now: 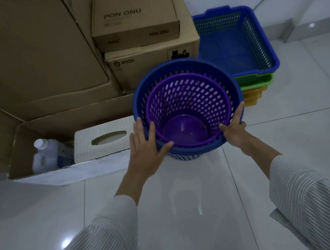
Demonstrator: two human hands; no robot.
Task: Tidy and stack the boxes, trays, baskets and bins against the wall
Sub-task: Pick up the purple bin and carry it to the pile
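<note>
A round blue mesh basket [172, 66] stands on the white tiled floor with a purple mesh basket [188, 100] nested inside it. My left hand [144, 149] rests on the left side of the blue rim with its fingers straight and spread. My right hand [234, 129] holds the right side, its thumb hooked over the purple rim and its fingers along the outside of the blue one. Behind, to the right, a blue rectangular tray [234, 50] tops a stack with a green tray [254, 81] and a yellow tray [252, 96].
Cardboard boxes stand against the wall: a PON ONU box [133, 16] on a PICO box [150, 62], with large cartons [20, 50] at the left. An open carton [63, 123] holds a white bottle [44, 153] and a white tissue box [102, 138].
</note>
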